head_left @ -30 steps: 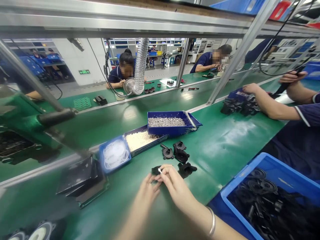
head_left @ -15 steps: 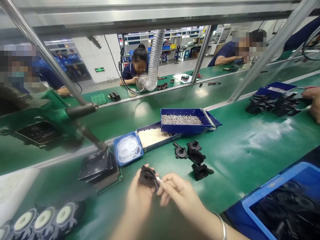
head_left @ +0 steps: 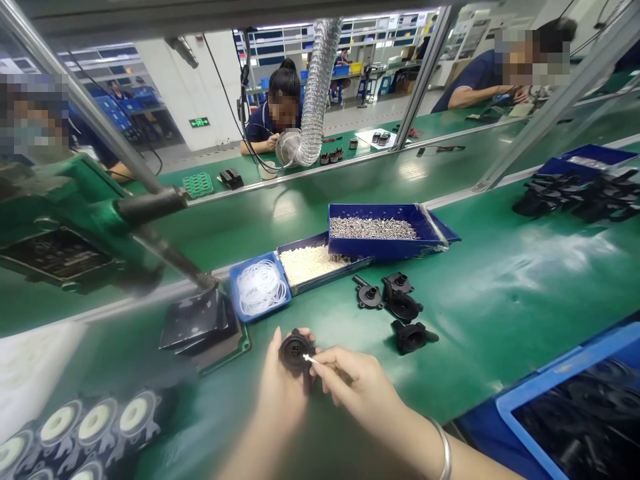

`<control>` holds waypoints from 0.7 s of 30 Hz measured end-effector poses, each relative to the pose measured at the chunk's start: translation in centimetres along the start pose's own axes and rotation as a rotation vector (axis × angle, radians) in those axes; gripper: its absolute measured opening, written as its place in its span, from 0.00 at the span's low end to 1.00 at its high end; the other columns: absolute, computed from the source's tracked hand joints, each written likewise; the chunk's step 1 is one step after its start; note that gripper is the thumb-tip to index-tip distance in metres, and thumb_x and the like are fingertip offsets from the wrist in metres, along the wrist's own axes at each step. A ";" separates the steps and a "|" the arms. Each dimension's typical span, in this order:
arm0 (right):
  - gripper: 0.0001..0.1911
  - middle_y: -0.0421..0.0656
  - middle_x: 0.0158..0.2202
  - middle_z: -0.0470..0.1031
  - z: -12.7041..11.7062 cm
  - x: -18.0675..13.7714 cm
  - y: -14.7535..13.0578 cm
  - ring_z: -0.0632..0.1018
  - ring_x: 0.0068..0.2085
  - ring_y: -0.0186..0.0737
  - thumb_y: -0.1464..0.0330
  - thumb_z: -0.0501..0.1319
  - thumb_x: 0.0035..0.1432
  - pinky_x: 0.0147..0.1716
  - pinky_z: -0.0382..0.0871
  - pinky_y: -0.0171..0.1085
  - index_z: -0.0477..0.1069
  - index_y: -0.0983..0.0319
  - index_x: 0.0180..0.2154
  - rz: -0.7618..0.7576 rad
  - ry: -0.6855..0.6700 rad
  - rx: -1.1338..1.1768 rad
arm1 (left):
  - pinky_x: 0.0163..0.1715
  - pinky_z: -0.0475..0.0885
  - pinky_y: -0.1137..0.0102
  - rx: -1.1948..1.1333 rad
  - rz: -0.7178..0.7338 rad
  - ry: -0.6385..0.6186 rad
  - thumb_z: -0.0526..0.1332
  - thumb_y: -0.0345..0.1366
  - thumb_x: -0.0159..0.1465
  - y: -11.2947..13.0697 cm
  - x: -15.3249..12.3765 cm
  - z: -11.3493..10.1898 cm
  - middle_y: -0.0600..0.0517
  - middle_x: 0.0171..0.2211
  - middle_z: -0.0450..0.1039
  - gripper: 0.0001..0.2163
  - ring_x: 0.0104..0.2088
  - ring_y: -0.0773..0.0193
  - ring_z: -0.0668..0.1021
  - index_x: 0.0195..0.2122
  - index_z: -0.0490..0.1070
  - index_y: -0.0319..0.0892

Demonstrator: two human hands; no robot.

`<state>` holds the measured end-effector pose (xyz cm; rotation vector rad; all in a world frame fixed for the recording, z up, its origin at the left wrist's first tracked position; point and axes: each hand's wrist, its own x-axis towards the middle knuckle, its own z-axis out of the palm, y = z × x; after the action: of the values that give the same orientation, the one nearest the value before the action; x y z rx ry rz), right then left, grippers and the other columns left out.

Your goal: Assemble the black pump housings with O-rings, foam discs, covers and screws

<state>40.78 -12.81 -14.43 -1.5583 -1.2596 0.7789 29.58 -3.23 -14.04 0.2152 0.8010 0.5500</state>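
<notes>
My left hand (head_left: 283, 380) is closed round a black plastic pump housing (head_left: 295, 350), its round hollow face turned up toward me. Between the thumb and fingers of my right hand (head_left: 355, 380) is a small white plastic part (head_left: 307, 359) with a thin stem. Its tip is over the housing's rim; whether they touch I cannot tell. Several more black housings (head_left: 411, 338) lie on the green bench to the right of my hands. Beyond my hands are a blue tray of clear rings (head_left: 261, 288), a tray of small cream parts (head_left: 310, 263) and a blue bin of metal pins (head_left: 373, 229).
A green press (head_left: 75, 220) with a black base (head_left: 197, 323) stands at left. Assembled housings with cream discs (head_left: 97, 421) sit at lower left. At lower right is a blue crate (head_left: 520, 427) of black parts. Co-workers sit across the bench behind a metal frame (head_left: 425, 73).
My right hand has brought the white part from beside the housing to over its face. The housing has turned slightly in my left hand. The whole view has shifted a little.
</notes>
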 end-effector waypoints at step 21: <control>0.10 0.40 0.25 0.67 0.9 -0.2 0.7 0.68 0.26 0.37 0.77 0.50 0.67 0.27 0.58 0.38 0.63 0.62 0.33 -0.477 0.114 -0.744 | 0.43 0.72 0.67 0.922 0.688 -0.071 0.43 0.54 0.70 -1.2 0.2 -2.1 0.46 0.47 0.65 0.25 0.44 0.61 0.75 0.47 0.72 0.43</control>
<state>40.13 -12.77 -15.46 -1.7108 -1.8583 -0.1132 28.61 -4.17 -16.05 1.3883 0.8607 0.7736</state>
